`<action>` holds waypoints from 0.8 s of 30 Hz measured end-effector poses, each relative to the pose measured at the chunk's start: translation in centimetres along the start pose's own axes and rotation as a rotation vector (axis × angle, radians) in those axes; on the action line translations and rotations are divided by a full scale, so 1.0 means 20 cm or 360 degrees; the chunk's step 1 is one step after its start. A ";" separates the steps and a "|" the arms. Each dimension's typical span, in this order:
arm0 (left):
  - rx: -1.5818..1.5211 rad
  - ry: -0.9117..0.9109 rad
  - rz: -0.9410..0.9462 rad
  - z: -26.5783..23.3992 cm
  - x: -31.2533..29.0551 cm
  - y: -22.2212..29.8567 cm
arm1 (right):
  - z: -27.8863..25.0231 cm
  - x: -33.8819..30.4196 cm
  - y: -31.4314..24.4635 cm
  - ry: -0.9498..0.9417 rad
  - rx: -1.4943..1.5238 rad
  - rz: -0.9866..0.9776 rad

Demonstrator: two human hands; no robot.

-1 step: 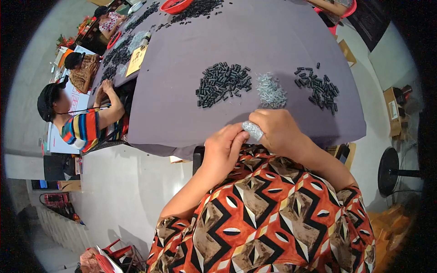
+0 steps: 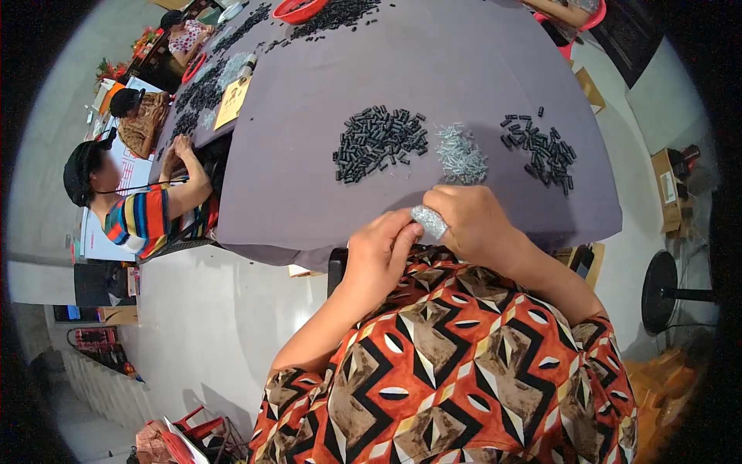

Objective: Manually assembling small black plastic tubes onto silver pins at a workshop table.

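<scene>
My right hand (image 2: 473, 226) is closed around a small silver bundle of metal pieces (image 2: 429, 221) at the near edge of the grey-purple table (image 2: 348, 69). The fingertips of my left hand (image 2: 382, 254) pinch the same bundle from the left. Just beyond my hands lies a loose heap of silver pieces (image 2: 461, 155). A pile of small black cylinders (image 2: 379, 143) sits to its left and a smaller black pile (image 2: 541, 151) to its right.
A person in a striped shirt (image 2: 139, 216) works at the table's left side, with another person (image 2: 143, 120) farther back. More black parts, a yellow card (image 2: 232, 100) and a red bowl (image 2: 297, 9) lie at the far end. A black stool base (image 2: 665, 290) and a cardboard box (image 2: 668, 185) stand at the right.
</scene>
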State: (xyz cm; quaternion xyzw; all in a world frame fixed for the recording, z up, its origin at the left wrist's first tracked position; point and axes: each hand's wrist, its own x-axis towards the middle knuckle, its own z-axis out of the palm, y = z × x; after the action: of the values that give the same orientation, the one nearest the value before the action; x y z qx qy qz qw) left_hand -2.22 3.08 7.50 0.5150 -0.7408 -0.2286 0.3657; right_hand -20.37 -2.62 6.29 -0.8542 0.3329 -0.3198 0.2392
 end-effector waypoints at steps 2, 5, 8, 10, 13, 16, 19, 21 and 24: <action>0.0021 0.0030 0.0021 0.02 0.00 -0.01 | 0.01 -0.01 0.02 0.0093 0.0023 -0.0022; -0.0040 0.0106 0.0086 0.03 0.00 -0.04 | 0.01 -0.01 0.02 0.0127 0.0115 -0.0023; 0.0116 0.0060 0.0177 0.03 0.01 -0.06 | 0.02 -0.01 0.02 0.0138 0.0076 -0.0017; 0.0049 0.0066 0.0167 0.04 0.01 -0.06 | 0.02 0.00 0.02 0.0121 0.0063 -0.0037; -0.0166 -0.0060 -0.0053 0.03 0.00 -0.06 | 0.02 0.01 0.03 0.0075 0.0037 -0.0112; -0.0913 -0.0276 -0.0596 0.03 -0.02 -0.09 | 0.01 0.02 0.08 -0.0002 0.0033 -0.0250; -0.2027 -0.0633 -0.0999 0.00 0.01 -0.14 | -0.02 0.03 0.08 -0.0085 0.0059 -0.0394; -0.2268 -0.0696 -0.1057 0.00 0.01 -0.14 | -0.03 0.03 0.09 -0.0123 0.0077 -0.0451; -0.2119 -0.0609 -0.1028 0.00 0.01 -0.13 | -0.04 0.03 0.10 -0.0190 0.0164 -0.0389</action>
State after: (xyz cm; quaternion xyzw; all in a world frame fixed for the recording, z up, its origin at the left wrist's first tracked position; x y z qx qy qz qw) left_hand -0.69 1.96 5.66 0.3283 -0.3097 -0.8078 0.3792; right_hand -21.45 -4.53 5.74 -0.8925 0.1947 -0.3119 0.2614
